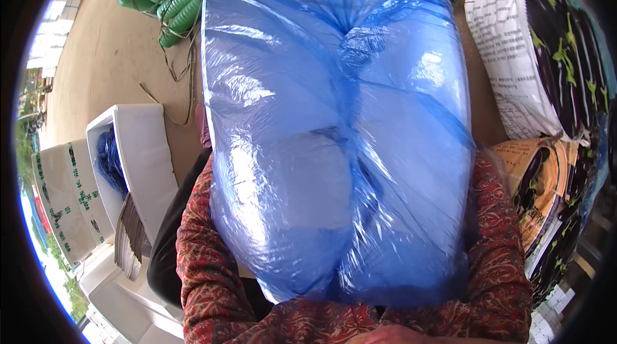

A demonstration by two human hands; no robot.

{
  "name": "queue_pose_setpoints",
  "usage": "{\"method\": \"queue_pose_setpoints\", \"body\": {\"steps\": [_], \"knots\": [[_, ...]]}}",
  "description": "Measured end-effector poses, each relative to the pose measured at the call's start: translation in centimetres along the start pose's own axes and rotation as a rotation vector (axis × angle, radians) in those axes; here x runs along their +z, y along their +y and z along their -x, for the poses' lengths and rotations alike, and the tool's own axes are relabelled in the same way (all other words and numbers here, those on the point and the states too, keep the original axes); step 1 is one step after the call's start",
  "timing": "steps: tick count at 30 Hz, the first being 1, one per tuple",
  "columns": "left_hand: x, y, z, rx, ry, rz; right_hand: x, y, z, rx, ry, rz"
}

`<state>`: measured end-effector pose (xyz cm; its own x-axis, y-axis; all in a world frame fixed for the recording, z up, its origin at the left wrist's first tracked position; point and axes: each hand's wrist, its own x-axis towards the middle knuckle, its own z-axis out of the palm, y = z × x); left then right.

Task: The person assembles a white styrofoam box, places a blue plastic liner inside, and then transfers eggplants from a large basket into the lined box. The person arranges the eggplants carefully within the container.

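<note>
A large sheet of shiny blue plastic film [289, 165], apparently a bag, fills the middle of the head view. It is gathered into creases toward its centre and top. A white rim [204, 45] shows along its left side, which looks like the edge of a foam box under or inside the film. My arms, in red paisley sleeves, lie along both sides of it. At the left edge a pinkish sliver [200, 119] shows above the sleeve, perhaps part of my left hand; its fingers are hidden. My right hand is out of sight behind the film.
On the left stand white foam boxes [144, 151], one holding crumpled blue plastic [110, 163], beside a stack of paper sheets [127, 242]. Green ribbed bundles [168, 6] tied with cord lie at upper left. At right are eggplants [561, 54] beside white printed wrapping [501, 54] and orange printed paper [549, 194].
</note>
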<state>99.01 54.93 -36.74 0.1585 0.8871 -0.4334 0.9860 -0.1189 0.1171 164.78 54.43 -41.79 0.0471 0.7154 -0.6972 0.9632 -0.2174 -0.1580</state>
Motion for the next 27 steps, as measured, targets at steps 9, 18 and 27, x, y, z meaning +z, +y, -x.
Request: {"method": "queue_pose_setpoints", "body": {"steps": [9,18,27], "knots": [[-6.5,-1.2,8.3,0.013,0.010,0.065,-17.9,-4.1,21.3,-0.431,0.646,-0.127],[-15.6,19.4,30.1,0.635,0.424,0.246,-8.2,-10.5,40.2,-0.851,0.289,0.535],[-11.3,18.1,33.0,0.718,0.221,0.294,-4.7,-7.2,45.2,-0.613,0.259,-0.105]]}}
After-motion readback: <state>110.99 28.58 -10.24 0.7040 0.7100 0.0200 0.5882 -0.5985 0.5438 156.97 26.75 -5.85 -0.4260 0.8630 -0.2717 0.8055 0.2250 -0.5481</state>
